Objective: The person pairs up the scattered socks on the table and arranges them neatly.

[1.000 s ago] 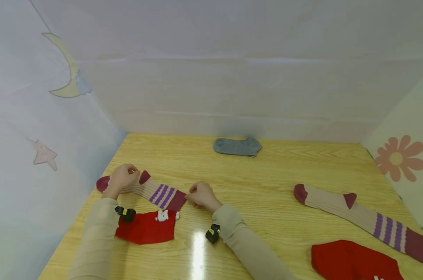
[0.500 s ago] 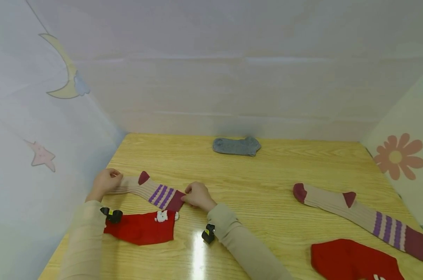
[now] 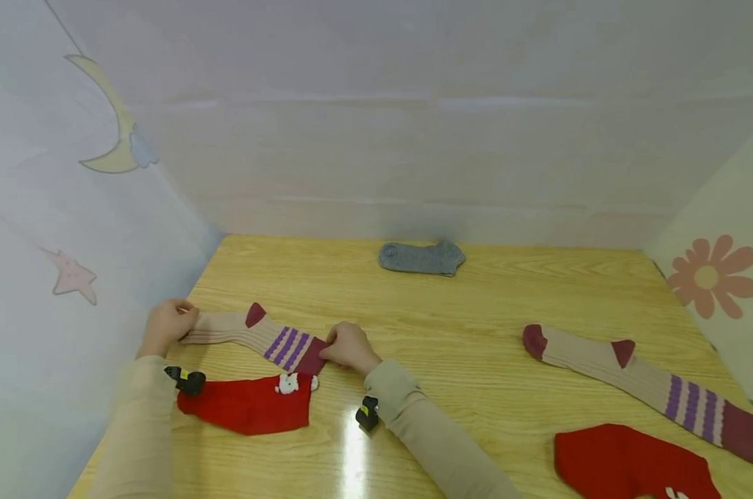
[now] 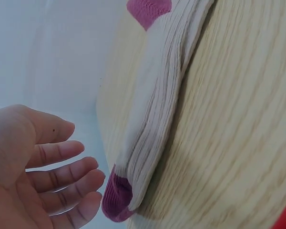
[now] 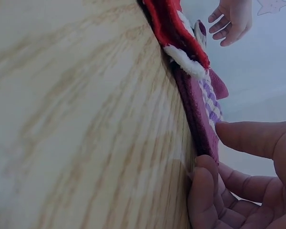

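Observation:
A beige ribbed sock (image 3: 223,326) with purple stripes and maroon heel, toe and cuff lies flat on the left of the table. At its toe is my left hand (image 3: 167,326). In the left wrist view the left hand (image 4: 43,167) has loosely bent, parted fingers beside the maroon toe (image 4: 117,198), with nothing in them. My right hand (image 3: 350,346) is at the cuff (image 3: 310,357). In the right wrist view the right hand (image 5: 248,181) has thumb and fingertips apart at the cuff's end, touching it. Just nearer lies a red sock (image 3: 251,405) with a white figure.
A grey ankle sock (image 3: 422,258) lies at the back of the wooden table (image 3: 426,312). On the right are a matching beige striped sock (image 3: 607,364) and another red sock (image 3: 625,457). Printed cloth walls (image 3: 413,152) stand behind and at both sides.
My left hand has slid left along the sock from near the heel to the toe. My right hand has shifted slightly left at the cuff. The sock lies nearly as before.

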Demonstrator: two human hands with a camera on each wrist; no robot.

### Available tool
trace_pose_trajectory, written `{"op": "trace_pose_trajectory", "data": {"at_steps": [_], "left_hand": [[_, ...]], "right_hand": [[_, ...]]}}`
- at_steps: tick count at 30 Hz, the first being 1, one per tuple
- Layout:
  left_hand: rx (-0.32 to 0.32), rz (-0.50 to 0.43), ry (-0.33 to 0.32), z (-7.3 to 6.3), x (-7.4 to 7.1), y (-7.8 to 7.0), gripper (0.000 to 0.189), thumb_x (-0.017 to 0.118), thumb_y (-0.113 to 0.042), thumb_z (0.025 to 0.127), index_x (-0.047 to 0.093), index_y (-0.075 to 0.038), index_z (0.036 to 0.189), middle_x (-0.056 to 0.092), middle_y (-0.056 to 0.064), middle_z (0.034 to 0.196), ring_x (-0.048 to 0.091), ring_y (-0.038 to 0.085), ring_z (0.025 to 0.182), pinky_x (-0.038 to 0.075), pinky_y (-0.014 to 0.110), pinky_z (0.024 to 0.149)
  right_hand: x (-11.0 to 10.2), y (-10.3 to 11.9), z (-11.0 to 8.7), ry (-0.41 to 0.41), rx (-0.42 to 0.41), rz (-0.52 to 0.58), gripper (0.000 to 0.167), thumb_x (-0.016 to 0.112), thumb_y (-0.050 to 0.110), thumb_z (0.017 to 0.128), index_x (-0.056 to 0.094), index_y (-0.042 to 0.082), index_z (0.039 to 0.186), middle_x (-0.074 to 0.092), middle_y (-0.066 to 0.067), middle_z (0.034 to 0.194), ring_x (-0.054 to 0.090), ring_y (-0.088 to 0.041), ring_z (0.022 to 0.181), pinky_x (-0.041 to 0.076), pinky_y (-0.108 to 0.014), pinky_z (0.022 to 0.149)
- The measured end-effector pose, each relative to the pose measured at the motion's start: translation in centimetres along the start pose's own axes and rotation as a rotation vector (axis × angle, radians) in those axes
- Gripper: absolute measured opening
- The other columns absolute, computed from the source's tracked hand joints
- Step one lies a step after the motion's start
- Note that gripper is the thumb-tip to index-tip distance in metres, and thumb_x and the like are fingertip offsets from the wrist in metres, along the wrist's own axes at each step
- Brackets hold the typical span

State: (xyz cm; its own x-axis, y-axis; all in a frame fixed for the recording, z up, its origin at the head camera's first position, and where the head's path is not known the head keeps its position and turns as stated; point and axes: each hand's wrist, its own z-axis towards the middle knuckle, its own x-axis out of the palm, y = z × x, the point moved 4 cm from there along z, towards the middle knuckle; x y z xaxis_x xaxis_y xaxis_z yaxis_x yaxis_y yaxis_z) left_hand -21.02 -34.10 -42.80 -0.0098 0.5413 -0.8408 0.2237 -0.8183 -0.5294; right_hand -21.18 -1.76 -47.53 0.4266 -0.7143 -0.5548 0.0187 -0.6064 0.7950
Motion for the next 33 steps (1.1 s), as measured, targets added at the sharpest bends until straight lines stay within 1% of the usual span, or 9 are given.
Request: {"op": "trace_pose_trajectory", "data": {"at_steps": [2,5,10,12,14,19,22,26,33], "left_hand": [[-0.018,0.004,-0.003,0.1,-0.2,0.3,0.035,0.045,-0.017,0.091,0.054,0.014,0.105,0.059,0.027,0.088,0.055,0.025,0.064,0.044,0.035,0.055],[-0.046,0.042,-0.018,0.1,-0.5,0.6,0.037,0.045,-0.018,0.091,0.053,0.015,0.105,0.058,0.029,0.090,0.056,0.033,0.070,0.045,0.041,0.060],[-0.124,0.095,-0.066,-0.2,-0.9,1.0,0.043,0.045,-0.018,0.088,0.048,0.018,0.110,0.049,0.037,0.107,0.049,0.048,0.092,0.042,0.052,0.075],[-0.152,0.108,-0.063,-0.3,-0.7,1.2,0.048,0.047,-0.019,0.087,0.045,0.019,0.114,0.045,0.039,0.113,0.046,0.050,0.098,0.040,0.054,0.080],[-0.160,0.124,-0.040,-0.3,-0.5,1.6,0.052,0.048,-0.021,0.086,0.042,0.021,0.117,0.043,0.041,0.115,0.043,0.051,0.101,0.038,0.055,0.084],[-0.148,0.143,0.022,0.0,0.1,2.6,0.054,0.044,-0.019,0.085,0.038,0.024,0.118,0.041,0.042,0.115,0.043,0.052,0.101,0.037,0.055,0.085],[-0.148,0.134,0.023,0.1,0.3,2.8,0.052,0.044,-0.017,0.084,0.040,0.023,0.117,0.043,0.042,0.113,0.045,0.051,0.099,0.038,0.054,0.085],[-0.155,0.128,0.024,0.1,0.4,2.8,0.048,0.044,-0.016,0.085,0.042,0.022,0.114,0.045,0.041,0.111,0.046,0.050,0.096,0.039,0.054,0.083],[-0.175,0.110,0.015,0.2,0.8,2.8,0.044,0.043,-0.012,0.083,0.044,0.022,0.111,0.046,0.040,0.109,0.047,0.048,0.093,0.040,0.054,0.082]], "right_hand": [[0.0,0.1,0.0,-0.001,0.002,-0.013,0.016,0.075,0.011,0.073,0.060,0.004,0.075,0.053,0.000,0.060,0.046,-0.009,0.039,0.039,-0.021,0.037],[-0.1,0.2,0.1,-0.005,0.006,-0.031,0.018,0.075,0.012,0.072,0.059,0.005,0.072,0.052,0.000,0.059,0.045,-0.009,0.039,0.038,-0.021,0.037],[-0.3,0.5,0.0,-0.019,-0.007,-0.077,0.019,0.076,0.013,0.072,0.058,0.006,0.069,0.051,0.001,0.056,0.043,-0.008,0.039,0.037,-0.021,0.039],[-0.3,0.6,-0.1,-0.024,-0.018,-0.097,0.019,0.076,0.014,0.072,0.059,0.007,0.068,0.051,0.002,0.055,0.044,-0.008,0.040,0.036,-0.022,0.041],[-0.3,0.8,-0.2,-0.026,-0.025,-0.115,0.019,0.076,0.015,0.072,0.059,0.007,0.067,0.051,0.002,0.055,0.044,-0.009,0.042,0.036,-0.022,0.043],[-0.1,1.0,-0.1,-0.019,-0.020,-0.147,0.018,0.074,0.016,0.074,0.059,0.008,0.067,0.051,0.002,0.057,0.045,-0.010,0.047,0.037,-0.023,0.047],[-0.1,0.9,-0.1,-0.019,-0.015,-0.160,0.018,0.073,0.016,0.074,0.060,0.008,0.067,0.051,0.002,0.056,0.045,-0.010,0.047,0.037,-0.023,0.047],[-0.1,0.7,0.0,-0.023,-0.018,-0.156,0.016,0.072,0.015,0.075,0.060,0.008,0.068,0.050,0.002,0.053,0.045,-0.008,0.043,0.036,-0.022,0.045],[-0.4,0.3,0.0,-0.021,-0.021,-0.085,0.015,0.069,0.011,0.078,0.059,0.006,0.068,0.049,0.002,0.052,0.042,-0.008,0.039,0.035,-0.021,0.040]]}}
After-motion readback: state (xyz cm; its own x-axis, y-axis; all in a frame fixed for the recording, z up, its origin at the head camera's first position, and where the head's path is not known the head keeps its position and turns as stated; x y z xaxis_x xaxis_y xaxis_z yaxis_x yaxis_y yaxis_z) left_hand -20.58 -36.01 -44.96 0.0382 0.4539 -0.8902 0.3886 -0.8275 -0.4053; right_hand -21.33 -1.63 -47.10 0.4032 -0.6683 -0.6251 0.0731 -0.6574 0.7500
